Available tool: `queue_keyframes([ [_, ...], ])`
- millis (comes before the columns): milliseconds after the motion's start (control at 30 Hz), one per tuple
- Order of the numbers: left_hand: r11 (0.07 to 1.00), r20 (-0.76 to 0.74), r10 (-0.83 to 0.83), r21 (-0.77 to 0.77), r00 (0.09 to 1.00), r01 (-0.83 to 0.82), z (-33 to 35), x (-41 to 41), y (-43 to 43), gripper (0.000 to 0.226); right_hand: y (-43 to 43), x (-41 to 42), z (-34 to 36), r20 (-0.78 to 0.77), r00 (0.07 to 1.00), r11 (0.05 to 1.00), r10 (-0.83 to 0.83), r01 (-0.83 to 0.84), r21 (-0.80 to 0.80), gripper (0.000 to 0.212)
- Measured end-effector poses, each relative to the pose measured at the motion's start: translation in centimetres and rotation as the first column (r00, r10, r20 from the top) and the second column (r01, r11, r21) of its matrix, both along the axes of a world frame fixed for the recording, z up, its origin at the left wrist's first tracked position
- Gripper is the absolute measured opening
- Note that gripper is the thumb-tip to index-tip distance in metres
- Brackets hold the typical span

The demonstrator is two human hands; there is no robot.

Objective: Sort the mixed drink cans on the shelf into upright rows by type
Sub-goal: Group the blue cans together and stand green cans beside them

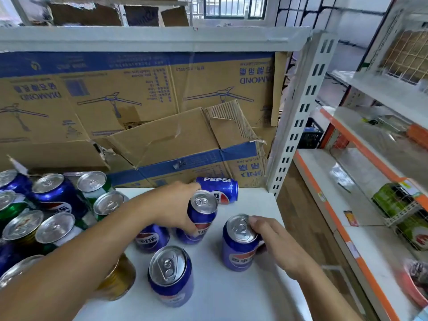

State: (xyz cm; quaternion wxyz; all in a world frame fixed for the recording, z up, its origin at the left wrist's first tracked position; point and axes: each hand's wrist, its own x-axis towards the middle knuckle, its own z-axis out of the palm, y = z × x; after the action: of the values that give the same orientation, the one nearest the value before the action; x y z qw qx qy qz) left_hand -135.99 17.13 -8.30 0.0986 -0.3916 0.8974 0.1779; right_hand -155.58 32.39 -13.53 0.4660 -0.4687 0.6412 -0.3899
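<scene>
Blue Pepsi can (202,210), tilted near the middle of the white shelf (231,297), is gripped by the left hand (173,209). The right hand (275,244) curls its fingers round an upright blue can (239,243) near the right edge. 1 toppled can (217,188) lies near the back right corner, just before the cardboard (185,144). Mixed cans (55,205) crowd the left end, and bare shelf shows along the front right.

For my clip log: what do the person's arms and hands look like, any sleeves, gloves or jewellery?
The left hand and the right hand are both bare, with no gloves, rings, watch or wristband visible. No sleeve shows on either arm up to the frame edge, and there are no markings or cables.
</scene>
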Motion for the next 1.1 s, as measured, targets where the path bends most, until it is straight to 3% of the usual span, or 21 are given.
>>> queue_keyframes([
  [133,1.0,0.048,-0.004,0.02,0.999,0.003,0.5,1.4,0.0,0.076,-1.9,-1.0,0.1,0.007,1.0,0.999,-0.014,0.013,0.048,0.057],
  [233,0.999,0.072,0.008,0.034,0.997,-0.01,0.8,2.1,-0.4,0.073,-4.8,-1.7,-0.4,-0.31,0.941,0.99,-0.137,0.121,-0.071,0.02],
  [367,0.996,0.093,0.039,0.077,0.995,-0.046,0.9,2.9,-0.1,0.065,-8.5,-1.6,-0.3,-0.527,0.85,0.999,-0.03,0.001,-0.054,0.056],
  [467,0.996,0.069,0.072,0.046,0.995,-0.075,0.7,3.4,0.5,0.066,-10.4,-0.7,-0.1,-0.664,0.747,0.996,0.04,-0.086,-0.037,0.068],
  [567,0.996,0.053,0.077,-0.048,0.996,-0.075,0.6,3.7,1.0,0.066,-11.4,-0.3,0.1,-0.748,0.66,0.997,0.069,-0.073,0.028,0.076],
  [667,0.986,0.035,0.079,-0.151,0.996,-0.072,0.3,3.9,1.4,0.068,-11.5,0.0,0.5,-0.761,0.637,0.992,0.125,-0.094,0.084,0.081],
  [800,0.977,-0.009,0.088,-0.193,0.996,-0.088,-0.3,4.1,1.5,0.069,-11.0,0.3,1.0,-0.628,0.768,0.992,0.127,-0.103,0.075,0.072],
  [900,0.977,-0.029,0.098,-0.187,0.995,-0.102,-0.7,4.1,1.3,0.069,-11.1,0.4,1.9,-0.578,0.814,0.996,0.05,-0.082,-0.03,0.057],
  [1000,0.978,-0.028,0.107,-0.177,0.994,-0.111,-0.8,4.0,1.3,0.068,-11.2,0.8,3.3,-0.609,0.793,0.985,-0.01,-0.096,-0.141,0.056],
  [1100,0.979,-0.007,0.11,-0.174,0.994,-0.109,-0.7,4.0,1.4,0.067,-10.9,1.7,4.3,-0.682,0.73,0.982,0.044,-0.158,-0.106,0.063],
])
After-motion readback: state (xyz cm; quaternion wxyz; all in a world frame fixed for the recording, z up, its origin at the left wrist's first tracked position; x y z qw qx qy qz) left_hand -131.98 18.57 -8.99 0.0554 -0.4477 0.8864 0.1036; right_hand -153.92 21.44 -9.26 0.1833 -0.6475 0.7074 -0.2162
